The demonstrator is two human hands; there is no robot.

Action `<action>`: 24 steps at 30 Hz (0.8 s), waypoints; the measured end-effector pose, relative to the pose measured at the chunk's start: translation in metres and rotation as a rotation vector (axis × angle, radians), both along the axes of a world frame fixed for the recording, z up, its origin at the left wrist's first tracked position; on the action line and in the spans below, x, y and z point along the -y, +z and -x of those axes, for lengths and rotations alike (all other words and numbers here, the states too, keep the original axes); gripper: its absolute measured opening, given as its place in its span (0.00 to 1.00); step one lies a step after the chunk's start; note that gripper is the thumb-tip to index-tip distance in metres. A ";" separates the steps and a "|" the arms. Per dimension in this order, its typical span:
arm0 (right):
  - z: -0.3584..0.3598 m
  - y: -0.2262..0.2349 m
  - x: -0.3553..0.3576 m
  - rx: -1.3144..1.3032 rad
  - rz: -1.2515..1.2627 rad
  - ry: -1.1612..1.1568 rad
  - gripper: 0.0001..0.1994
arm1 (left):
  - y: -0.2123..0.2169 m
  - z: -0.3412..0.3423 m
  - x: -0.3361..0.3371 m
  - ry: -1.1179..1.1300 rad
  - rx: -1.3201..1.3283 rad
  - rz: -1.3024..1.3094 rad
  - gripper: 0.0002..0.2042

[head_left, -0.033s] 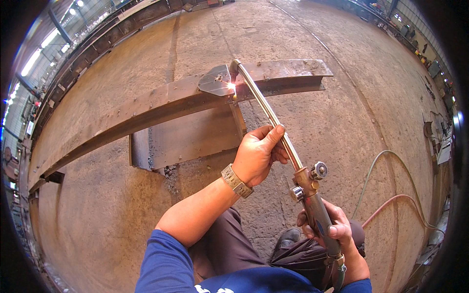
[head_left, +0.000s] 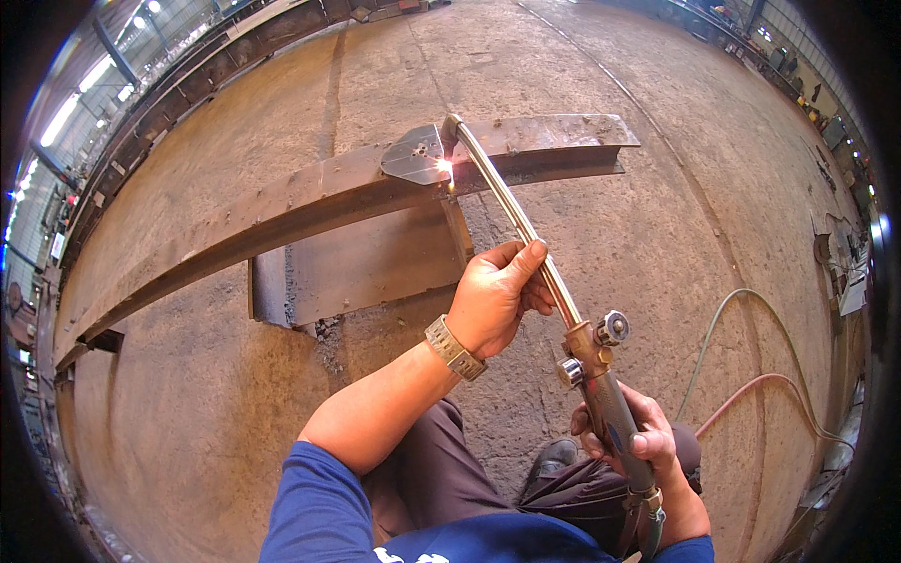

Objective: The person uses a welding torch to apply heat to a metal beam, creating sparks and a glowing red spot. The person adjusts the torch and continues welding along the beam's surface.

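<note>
A cutting torch (head_left: 507, 202) slants from my lap up to a steel plate, its bent head pointing down. My left hand (head_left: 496, 293) is closed round its metal tubes, thumb on top. Farther back, my right hand (head_left: 631, 433) wraps the dark handle behind two round valve knobs. A bright flame with sparks glows under the torch head, at the right edge of the flat dark plate (head_left: 405, 159). This plate has cut corners and small holes and lies on top of a long steel beam (head_left: 282, 208).
Beneath the long beam stands a short, wide steel section (head_left: 375, 263). A green hose (head_left: 706, 342) and a red hose (head_left: 741, 387) curve over the concrete floor at right. My shoe (head_left: 556, 457) is near the torch handle. Metal scraps (head_left: 849, 272) lie at the far right.
Sparks below the flame reach slightly lower. Both hands and the torch hold nearly the same place.
</note>
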State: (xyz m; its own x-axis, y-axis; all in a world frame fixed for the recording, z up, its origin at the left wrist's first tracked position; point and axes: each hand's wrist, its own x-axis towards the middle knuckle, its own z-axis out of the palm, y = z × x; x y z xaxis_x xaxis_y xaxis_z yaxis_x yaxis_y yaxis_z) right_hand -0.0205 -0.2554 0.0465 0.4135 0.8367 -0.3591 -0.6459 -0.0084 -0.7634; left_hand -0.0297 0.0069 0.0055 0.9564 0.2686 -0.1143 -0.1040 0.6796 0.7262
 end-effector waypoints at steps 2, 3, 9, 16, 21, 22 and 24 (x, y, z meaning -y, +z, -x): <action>-0.001 -0.001 -0.001 0.009 -0.006 0.000 0.55 | 0.001 -0.002 -0.001 0.006 -0.003 0.000 0.14; -0.001 -0.001 -0.001 0.008 -0.008 -0.003 0.55 | 0.000 -0.001 0.000 0.009 -0.007 0.002 0.14; 0.002 0.000 -0.003 -0.003 -0.006 -0.021 0.55 | -0.001 -0.002 -0.001 0.004 0.003 0.009 0.14; 0.001 0.003 -0.003 0.014 0.006 -0.012 0.53 | -0.002 -0.002 -0.001 0.004 -0.001 0.008 0.14; 0.001 0.001 -0.001 0.019 0.004 -0.015 0.53 | 0.000 -0.001 -0.001 0.002 -0.003 0.004 0.15; 0.001 0.001 -0.001 0.019 0.004 -0.015 0.53 | 0.000 -0.001 -0.001 -0.002 -0.005 0.005 0.15; 0.001 0.002 -0.001 0.017 0.007 -0.012 0.53 | 0.002 -0.001 -0.001 -0.008 -0.011 0.007 0.15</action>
State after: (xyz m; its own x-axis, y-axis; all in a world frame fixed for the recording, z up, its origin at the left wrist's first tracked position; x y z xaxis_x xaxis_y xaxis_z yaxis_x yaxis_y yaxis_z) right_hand -0.0215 -0.2543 0.0484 0.4293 0.8292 -0.3579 -0.6328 -0.0066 -0.7743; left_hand -0.0291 0.0075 0.0071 0.9571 0.2603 -0.1270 -0.0906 0.6856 0.7223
